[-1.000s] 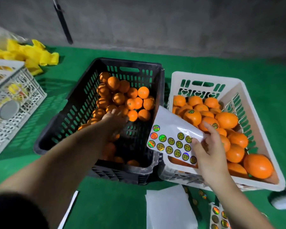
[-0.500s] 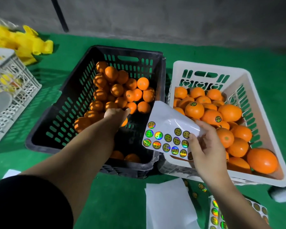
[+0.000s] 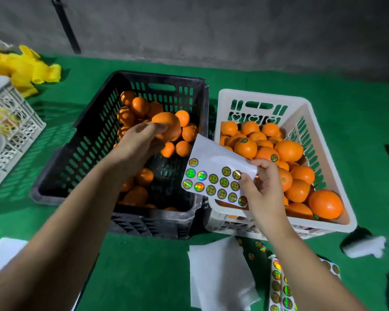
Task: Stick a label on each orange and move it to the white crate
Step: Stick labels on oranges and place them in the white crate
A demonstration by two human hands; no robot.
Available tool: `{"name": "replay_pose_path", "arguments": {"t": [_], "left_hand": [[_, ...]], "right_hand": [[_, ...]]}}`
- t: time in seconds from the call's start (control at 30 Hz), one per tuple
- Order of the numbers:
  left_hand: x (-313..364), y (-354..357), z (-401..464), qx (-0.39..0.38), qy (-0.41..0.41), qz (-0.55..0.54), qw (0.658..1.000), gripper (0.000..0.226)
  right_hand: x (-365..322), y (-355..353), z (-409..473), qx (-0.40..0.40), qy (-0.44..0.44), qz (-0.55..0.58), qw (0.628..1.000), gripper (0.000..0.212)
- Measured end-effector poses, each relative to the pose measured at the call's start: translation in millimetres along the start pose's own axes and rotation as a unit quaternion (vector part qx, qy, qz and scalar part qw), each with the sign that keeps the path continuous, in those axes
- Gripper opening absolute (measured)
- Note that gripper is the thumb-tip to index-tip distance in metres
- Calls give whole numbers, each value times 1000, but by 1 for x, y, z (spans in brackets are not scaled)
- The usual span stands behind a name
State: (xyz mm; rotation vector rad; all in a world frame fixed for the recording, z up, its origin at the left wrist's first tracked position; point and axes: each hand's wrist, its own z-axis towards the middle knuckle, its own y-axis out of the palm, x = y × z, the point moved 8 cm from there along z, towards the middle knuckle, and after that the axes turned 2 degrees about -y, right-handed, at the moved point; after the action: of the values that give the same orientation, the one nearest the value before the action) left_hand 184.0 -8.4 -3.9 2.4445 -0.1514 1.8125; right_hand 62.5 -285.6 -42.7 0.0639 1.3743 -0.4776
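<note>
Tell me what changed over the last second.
The left hand, earlier reaching down among the fruit in the black crate, now grips an orange lifted above the pile. The right hand still pinches the sticker sheet beside the white crate.

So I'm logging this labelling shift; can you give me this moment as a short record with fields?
left hand: holds an orange above the black crate
right hand: pinches the sticker sheet
white crate: holds oranges, some showing labels
floor: green mat, spare sticker sheets
</note>
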Motion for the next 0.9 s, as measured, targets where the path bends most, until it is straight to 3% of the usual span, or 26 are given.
{"name": "replay_pose_path", "arguments": {"t": [0.13, 0.27, 0.37, 0.43, 0.53, 0.6, 0.7, 0.77, 0.9], "left_hand": [[-19, 25, -69, -87, 72, -149, 982, 46], [-39, 53, -114, -202, 67, -198, 957, 66], [-45, 60, -127, -210, 55, -251, 943, 83], [-45, 62, -131, -179, 67, -267, 944, 77], [-43, 58, -140, -122, 114, -164, 972, 45], [-39, 58, -150, -111, 141, -47, 983, 57], [-33, 68, -166, -164, 185, -1, 969, 88], [-27, 77, -176, -208, 210, 17, 955, 94], [-24, 86, -186, -252, 202, 36, 946, 82]], "right_hand": [[-8, -21, -18, 65, 25, 75, 995, 15], [-34, -28, -38, 80, 25, 184, 979, 25], [-55, -31, -44, 47, 3, 113, 992, 13], [-63, -35, -51, 46, -3, 35, 998, 19], [-90, -44, -66, 100, -55, -134, 984, 23], [-121, -40, -78, 95, -165, -227, 955, 22], [-154, -20, -88, -22, -285, -247, 926, 28], [-161, -14, -86, -61, -283, -238, 927, 32], [-163, -16, -82, -82, -248, -203, 944, 25]]}}
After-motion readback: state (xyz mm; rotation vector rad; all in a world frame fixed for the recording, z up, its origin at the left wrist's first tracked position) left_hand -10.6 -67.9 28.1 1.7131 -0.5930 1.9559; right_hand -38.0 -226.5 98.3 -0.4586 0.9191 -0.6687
